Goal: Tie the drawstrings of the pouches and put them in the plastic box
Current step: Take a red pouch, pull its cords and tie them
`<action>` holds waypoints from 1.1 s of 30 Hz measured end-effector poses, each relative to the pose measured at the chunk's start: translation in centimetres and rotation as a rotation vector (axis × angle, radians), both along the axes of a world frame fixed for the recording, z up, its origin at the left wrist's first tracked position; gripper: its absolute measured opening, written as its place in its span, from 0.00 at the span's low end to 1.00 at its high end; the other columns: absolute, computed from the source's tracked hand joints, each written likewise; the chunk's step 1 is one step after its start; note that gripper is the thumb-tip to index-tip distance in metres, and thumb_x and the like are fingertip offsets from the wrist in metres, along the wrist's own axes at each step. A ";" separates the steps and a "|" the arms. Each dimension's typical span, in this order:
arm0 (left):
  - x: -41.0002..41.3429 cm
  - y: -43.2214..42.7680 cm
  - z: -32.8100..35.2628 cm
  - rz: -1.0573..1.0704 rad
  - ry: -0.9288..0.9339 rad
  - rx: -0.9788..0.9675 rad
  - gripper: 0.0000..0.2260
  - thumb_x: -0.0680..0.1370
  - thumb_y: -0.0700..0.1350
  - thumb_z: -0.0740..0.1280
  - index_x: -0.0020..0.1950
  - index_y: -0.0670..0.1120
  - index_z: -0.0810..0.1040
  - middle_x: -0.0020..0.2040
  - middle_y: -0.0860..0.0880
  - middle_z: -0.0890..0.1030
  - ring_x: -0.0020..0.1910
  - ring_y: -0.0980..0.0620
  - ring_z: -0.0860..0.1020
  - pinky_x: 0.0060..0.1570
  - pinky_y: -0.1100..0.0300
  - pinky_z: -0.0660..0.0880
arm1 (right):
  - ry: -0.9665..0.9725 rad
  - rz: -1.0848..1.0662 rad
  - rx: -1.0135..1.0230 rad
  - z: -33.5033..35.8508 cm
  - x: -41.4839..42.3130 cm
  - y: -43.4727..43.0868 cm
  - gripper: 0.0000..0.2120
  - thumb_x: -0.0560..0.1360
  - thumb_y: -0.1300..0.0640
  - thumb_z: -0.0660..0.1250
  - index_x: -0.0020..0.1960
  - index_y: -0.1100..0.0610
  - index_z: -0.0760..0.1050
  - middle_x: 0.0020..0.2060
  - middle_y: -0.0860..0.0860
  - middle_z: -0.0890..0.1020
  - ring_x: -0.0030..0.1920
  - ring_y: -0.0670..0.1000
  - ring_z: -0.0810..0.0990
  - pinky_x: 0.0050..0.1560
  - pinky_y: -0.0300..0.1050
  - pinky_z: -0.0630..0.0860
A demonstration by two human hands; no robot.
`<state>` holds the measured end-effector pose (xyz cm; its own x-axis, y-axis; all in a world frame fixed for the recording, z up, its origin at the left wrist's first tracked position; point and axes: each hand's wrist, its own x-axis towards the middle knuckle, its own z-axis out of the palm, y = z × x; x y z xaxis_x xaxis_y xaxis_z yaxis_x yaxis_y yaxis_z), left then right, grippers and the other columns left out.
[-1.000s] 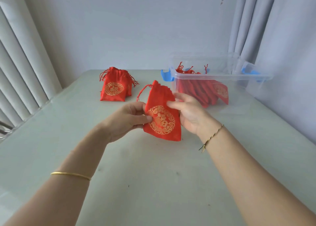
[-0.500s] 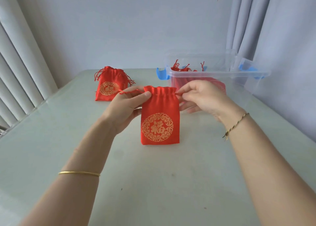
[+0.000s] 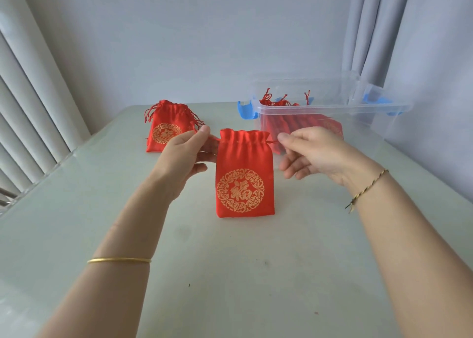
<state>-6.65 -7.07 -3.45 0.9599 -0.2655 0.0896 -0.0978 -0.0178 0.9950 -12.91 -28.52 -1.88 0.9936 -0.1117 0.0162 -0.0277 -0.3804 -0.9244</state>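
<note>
Where red pouch [image 3: 244, 174] is held upright over tabletop [image 3: 230, 273] centre, gold 福 in round ornament faces camera. Left hand [image 3: 184, 156] pinches left drawstring [image 3: 214, 138], right hand [image 3: 314, 156] pinches right drawstring [image 3: 273, 141]. Loose pouches [image 3: 163, 130] behind left; plastic box [image 3: 332, 107], blue latches [image 3: 246, 110], boxed pouches [image 3: 294, 122] inside, behind right.

Left hand [image 3: 184, 156], right hand [image 3: 316, 156] moved apart; drawstrings [image 3: 273, 141] pulled out sideways.

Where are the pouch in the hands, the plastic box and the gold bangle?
pouch [image 3: 240, 189]: head view, on its gold emblem.
plastic box [image 3: 332, 108]: head view, on its front rim.
gold bangle [image 3: 119, 260]: head view, mid-band, on the left forearm.
</note>
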 end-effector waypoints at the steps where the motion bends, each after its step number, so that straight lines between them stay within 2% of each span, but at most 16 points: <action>1: 0.1 0.2 0.0 0.035 -0.010 0.029 0.15 0.80 0.52 0.59 0.39 0.47 0.78 0.32 0.54 0.81 0.32 0.56 0.78 0.37 0.61 0.68 | 0.003 -0.003 0.054 0.0 0.0 -0.1 0.16 0.79 0.49 0.59 0.35 0.56 0.66 0.26 0.51 0.80 0.25 0.48 0.78 0.27 0.38 0.72; 5: 0.5 0.8 -0.2 0.107 -0.033 0.084 0.16 0.80 0.52 0.59 0.36 0.47 0.76 0.30 0.53 0.79 0.31 0.55 0.75 0.37 0.60 0.68 | 0.037 0.099 0.332 -0.2 0.1 -0.6 0.14 0.78 0.53 0.60 0.35 0.56 0.68 0.28 0.51 0.79 0.25 0.46 0.76 0.26 0.36 0.72; 9: 0.8 0.9 -0.2 0.123 0.001 0.093 0.18 0.80 0.54 0.57 0.36 0.47 0.77 0.34 0.51 0.79 0.34 0.54 0.75 0.38 0.60 0.68 | 0.047 0.182 0.503 -0.4 0.2 -0.8 0.10 0.78 0.56 0.59 0.38 0.56 0.70 0.30 0.50 0.79 0.28 0.46 0.77 0.29 0.37 0.73; 12: 1.0 1.0 -0.1 0.202 0.056 0.070 0.19 0.79 0.52 0.57 0.31 0.47 0.74 0.36 0.51 0.79 0.38 0.54 0.76 0.38 0.60 0.68 | 0.079 0.072 0.592 -0.6 0.5 -1.1 0.12 0.78 0.54 0.59 0.36 0.55 0.69 0.26 0.48 0.75 0.24 0.44 0.72 0.25 0.34 0.70; 14: 1.2 1.4 0.0 0.309 0.111 -0.052 0.21 0.78 0.49 0.58 0.25 0.48 0.69 0.31 0.53 0.80 0.37 0.54 0.76 0.38 0.59 0.68 | 0.108 -0.040 0.708 -0.8 0.7 -1.7 0.13 0.78 0.54 0.59 0.36 0.54 0.68 0.23 0.47 0.73 0.21 0.43 0.68 0.22 0.32 0.66; 16: 1.4 1.8 0.1 0.362 0.158 -0.189 0.20 0.78 0.45 0.58 0.25 0.47 0.64 0.28 0.54 0.80 0.38 0.54 0.77 0.39 0.58 0.68 | 0.141 -0.137 0.819 -1.0 1.0 -2.1 0.13 0.79 0.55 0.59 0.35 0.54 0.67 0.20 0.46 0.71 0.18 0.42 0.66 0.20 0.30 0.63; 18: 1.4 1.8 0.3 0.299 0.203 -0.388 0.18 0.79 0.44 0.57 0.27 0.47 0.63 0.31 0.52 0.82 0.41 0.53 0.79 0.44 0.59 0.71 | 0.133 -0.198 0.787 -1.2 1.1 -1.9 0.14 0.79 0.56 0.59 0.35 0.55 0.68 0.19 0.46 0.71 0.17 0.42 0.66 0.20 0.29 0.63; 20: 1.1 1.5 0.7 0.166 0.216 -0.586 0.18 0.80 0.45 0.55 0.30 0.47 0.64 0.38 0.50 0.84 0.46 0.52 0.81 0.52 0.59 0.73 | 0.081 -0.219 0.647 -1.0 1.2 -1.5 0.13 0.78 0.57 0.60 0.34 0.55 0.69 0.20 0.47 0.72 0.18 0.43 0.67 0.20 0.30 0.64; 22: 0.6 1.3 1.6 0.022 0.206 -0.683 0.17 0.81 0.47 0.53 0.32 0.46 0.67 0.39 0.49 0.84 0.48 0.52 0.83 0.56 0.57 0.74 | 0.011 -0.184 0.577 -0.3 0.9 -0.7 0.13 0.78 0.57 0.61 0.34 0.55 0.69 0.21 0.47 0.73 0.19 0.44 0.68 0.22 0.31 0.65; 23: 0.3 1.1 2.1 -0.049 0.202 -0.691 0.16 0.81 0.47 0.54 0.35 0.46 0.69 0.38 0.49 0.83 0.46 0.51 0.83 0.54 0.57 0.76 | -0.037 -0.156 0.558 0.2 0.7 -0.2 0.13 0.78 0.57 0.61 0.34 0.55 0.70 0.21 0.47 0.74 0.20 0.44 0.69 0.22 0.31 0.65; 25: -0.6 0.4 3.0 -0.168 0.180 -0.610 0.12 0.81 0.46 0.56 0.41 0.44 0.74 0.36 0.49 0.81 0.40 0.51 0.83 0.50 0.57 0.79 | -0.140 -0.087 0.517 1.3 0.3 1.0 0.13 0.78 0.57 0.61 0.34 0.55 0.71 0.23 0.47 0.74 0.22 0.44 0.69 0.25 0.34 0.67; 27: -1.7 -0.5 3.5 -0.223 0.084 -0.409 0.07 0.79 0.41 0.60 0.48 0.41 0.77 0.36 0.48 0.79 0.36 0.52 0.81 0.50 0.57 0.78 | -0.229 -0.027 0.465 2.2 -0.2 2.4 0.13 0.78 0.57 0.61 0.35 0.55 0.72 0.26 0.48 0.75 0.25 0.44 0.71 0.29 0.36 0.69; 29: -2.6 -1.1 3.7 -0.257 -0.043 -0.183 0.07 0.78 0.37 0.62 0.52 0.39 0.78 0.37 0.47 0.78 0.34 0.53 0.78 0.47 0.59 0.78 | -0.312 0.003 0.388 2.9 -0.6 3.7 0.12 0.77 0.57 0.62 0.35 0.55 0.73 0.29 0.48 0.75 0.28 0.45 0.72 0.33 0.37 0.70; 31: -3.2 -1.6 3.8 -0.284 -0.127 -0.024 0.07 0.76 0.37 0.65 0.52 0.39 0.79 0.37 0.46 0.77 0.33 0.55 0.75 0.41 0.64 0.77 | -0.381 0.030 0.329 3.3 -1.0 4.7 0.12 0.77 0.58 0.63 0.35 0.55 0.74 0.30 0.48 0.76 0.31 0.45 0.73 0.37 0.39 0.70; 33: -3.7 -2.0 4.0 -0.300 -0.178 0.063 0.05 0.75 0.38 0.66 0.49 0.41 0.80 0.33 0.50 0.76 0.31 0.56 0.72 0.39 0.64 0.75 | -0.427 0.053 0.284 3.4 -1.3 5.3 0.11 0.77 0.58 0.63 0.35 0.55 0.75 0.30 0.48 0.77 0.32 0.44 0.73 0.39 0.41 0.69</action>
<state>-10.35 -9.03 0.54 0.8089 -0.5439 0.2232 -0.2801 -0.0227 0.9597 -14.18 -23.20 1.55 0.9095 -0.1201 0.3979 0.3872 -0.1033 -0.9162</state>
